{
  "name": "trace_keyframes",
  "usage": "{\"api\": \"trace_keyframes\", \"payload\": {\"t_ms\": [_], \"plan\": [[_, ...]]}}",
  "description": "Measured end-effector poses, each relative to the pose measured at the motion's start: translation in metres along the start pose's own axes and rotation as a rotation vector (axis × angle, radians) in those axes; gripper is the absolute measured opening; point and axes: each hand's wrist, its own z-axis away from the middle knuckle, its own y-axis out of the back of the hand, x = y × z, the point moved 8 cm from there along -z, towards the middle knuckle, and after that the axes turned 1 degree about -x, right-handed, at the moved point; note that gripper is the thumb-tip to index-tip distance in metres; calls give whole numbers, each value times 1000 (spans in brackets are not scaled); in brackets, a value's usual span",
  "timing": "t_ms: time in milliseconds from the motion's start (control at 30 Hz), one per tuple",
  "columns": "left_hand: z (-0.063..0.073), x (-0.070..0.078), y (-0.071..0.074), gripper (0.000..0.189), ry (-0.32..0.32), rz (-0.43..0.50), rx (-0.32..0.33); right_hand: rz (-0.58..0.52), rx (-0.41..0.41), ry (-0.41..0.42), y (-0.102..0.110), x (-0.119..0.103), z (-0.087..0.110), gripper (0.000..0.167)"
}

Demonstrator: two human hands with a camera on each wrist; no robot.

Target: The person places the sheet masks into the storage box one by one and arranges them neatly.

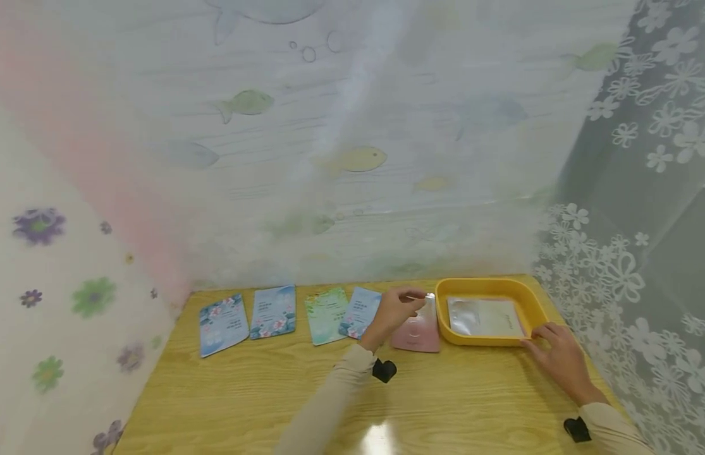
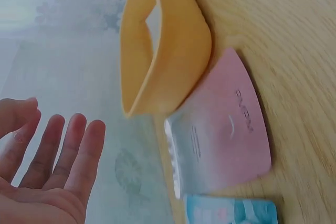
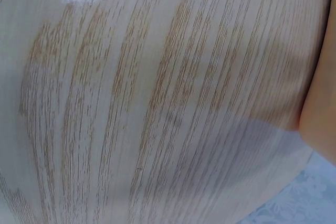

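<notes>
My left hand hovers above a pink and silver sachet, its fingers loosely bent and nothing held in them. In the left wrist view the same hand shows its palm and spread fingers, apart from the pink sachet. With my right hand I grip the near right corner of the yellow tray, thumb outside and fingers over the rim. Inside the tray lies a silver and pale sachet. The right wrist view shows mostly wooden table; the fingers are out of it.
Left of the pink sachet lie a blue floral sachet and a green one, overlapping. Two more blue floral sachets lie farther left. A fish-patterned curtain hangs behind the table; a flowered lace one hangs at right.
</notes>
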Motion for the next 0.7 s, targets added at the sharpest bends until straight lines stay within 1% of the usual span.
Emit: {"api": "trace_keyframes", "payload": {"t_ms": [133, 333, 367, 467, 567, 633, 700], "plan": [[9, -1, 22, 17, -1, 25, 4, -3, -3, 5, 2, 0, -1, 30], [26, -4, 53, 21, -20, 55, 9, -23, -8, 8, 2, -1, -4, 29], [29, -4, 58, 22, -21, 64, 7, -26, -8, 8, 2, -1, -4, 29], [42, 5, 73, 24, -11, 71, 13, -33, -9, 6, 2, -2, -2, 28], [55, 16, 89, 24, -2, 74, 38, -23, -16, 2, 2, -2, -1, 28], [63, 21, 101, 25, -8, 79, 63, -17, -20, 3, 2, -2, 0, 28], [65, 14, 114, 26, -12, 83, 97, -12, -26, 1, 2, 0, 0, 27]]}}
